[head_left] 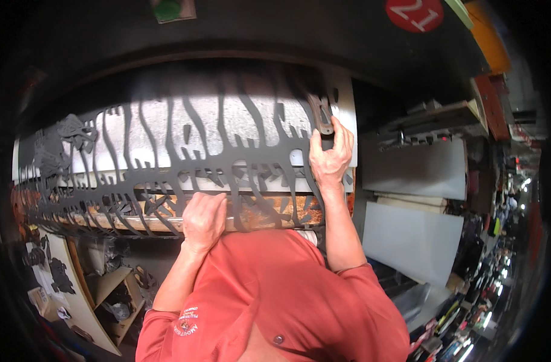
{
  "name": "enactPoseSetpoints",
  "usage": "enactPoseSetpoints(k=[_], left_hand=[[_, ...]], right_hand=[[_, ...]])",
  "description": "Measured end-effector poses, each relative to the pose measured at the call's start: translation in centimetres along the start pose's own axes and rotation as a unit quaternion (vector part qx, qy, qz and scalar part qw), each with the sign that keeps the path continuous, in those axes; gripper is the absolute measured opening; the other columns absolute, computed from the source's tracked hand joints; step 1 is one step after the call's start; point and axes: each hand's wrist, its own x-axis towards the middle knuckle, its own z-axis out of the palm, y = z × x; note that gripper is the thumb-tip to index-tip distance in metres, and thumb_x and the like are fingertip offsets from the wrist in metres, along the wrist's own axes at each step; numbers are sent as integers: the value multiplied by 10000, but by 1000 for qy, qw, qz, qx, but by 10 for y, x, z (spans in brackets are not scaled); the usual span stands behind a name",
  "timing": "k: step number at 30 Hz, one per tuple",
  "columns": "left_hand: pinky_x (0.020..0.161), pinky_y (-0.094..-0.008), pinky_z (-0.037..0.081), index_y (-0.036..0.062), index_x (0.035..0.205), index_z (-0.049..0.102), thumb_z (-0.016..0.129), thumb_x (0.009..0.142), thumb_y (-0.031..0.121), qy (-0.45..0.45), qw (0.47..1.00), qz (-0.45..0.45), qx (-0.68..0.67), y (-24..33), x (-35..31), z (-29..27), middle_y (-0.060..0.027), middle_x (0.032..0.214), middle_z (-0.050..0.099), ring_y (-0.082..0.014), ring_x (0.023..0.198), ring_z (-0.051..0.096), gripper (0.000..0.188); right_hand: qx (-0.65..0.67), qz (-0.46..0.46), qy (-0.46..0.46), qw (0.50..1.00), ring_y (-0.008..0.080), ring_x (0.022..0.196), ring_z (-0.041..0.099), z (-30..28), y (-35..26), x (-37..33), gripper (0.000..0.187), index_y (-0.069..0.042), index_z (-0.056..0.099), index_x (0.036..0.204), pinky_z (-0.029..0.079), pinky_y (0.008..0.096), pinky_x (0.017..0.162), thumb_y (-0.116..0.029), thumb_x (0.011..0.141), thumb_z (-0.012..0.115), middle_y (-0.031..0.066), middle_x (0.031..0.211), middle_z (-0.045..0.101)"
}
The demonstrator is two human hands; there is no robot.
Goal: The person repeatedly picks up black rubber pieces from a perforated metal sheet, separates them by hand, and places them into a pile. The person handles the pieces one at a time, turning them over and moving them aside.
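Note:
A dark grey sheet (218,160), cut through with many long openings so that thin strips remain, lies across a pale worn board (161,123). At its right end my right hand (331,155) pinches the near end of a narrow metal cutting die (322,114), with fingers and thumb on either side. My left hand (204,220) is curled closed over the sheet's near edge. Whatever its fingers may grip is hidden. Small dark cut pieces (251,175) lie among the strips near the board's front edge.
A dark machine beam (239,48) spans low above the board's far side. Crumpled dark scraps (67,142) pile at the left. Pale panels (414,235) and a shelf (432,123) stand to the right; a wooden shelf unit (115,295) is at the lower left.

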Motion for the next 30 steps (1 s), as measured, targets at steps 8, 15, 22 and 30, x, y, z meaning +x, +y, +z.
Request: enactPoseSetpoints(k=[8, 15, 22, 30], left_hand=[[675, -393, 543, 53, 1053, 716, 802, 897, 38, 38, 999, 4, 6, -1, -4, -6, -78, 803, 676, -281, 747, 651, 179], [731, -386, 583, 61, 1012, 733, 767, 943, 108, 50, 998, 9, 33, -3, -9, -4, -80, 855, 720, -265, 833, 688, 91], [787, -440, 583, 35, 958, 743, 760, 932, 93, 30, 999, -16, 26, -5, -11, -5, -139, 902, 744, -348, 874, 702, 66], [778, -482, 584, 48, 919, 718, 714, 954, 103, 52, 999, -4, -5, -3, -16, -9, -131, 893, 726, -362, 879, 680, 65]], right_hand=[[35, 48, 2, 998, 399, 1238, 619, 0, -2, -5, 522, 33, 628, 1386, 490, 482, 1103, -189, 941, 785, 233, 1296, 688], [99, -78, 70, 990, 302, 1037, 699, -4, -75, 14, 245, -38, 749, 1173, 542, 456, 964, -130, 946, 767, 119, 1074, 743], [274, -364, 47, 889, 289, 853, 702, 35, -248, 58, 94, -22, 740, 1007, 576, 403, 772, -25, 915, 758, 153, 938, 709], [185, -299, -36, 936, 315, 805, 689, 17, -206, -18, 83, 24, 728, 991, 575, 421, 742, -15, 921, 706, 144, 903, 683]])
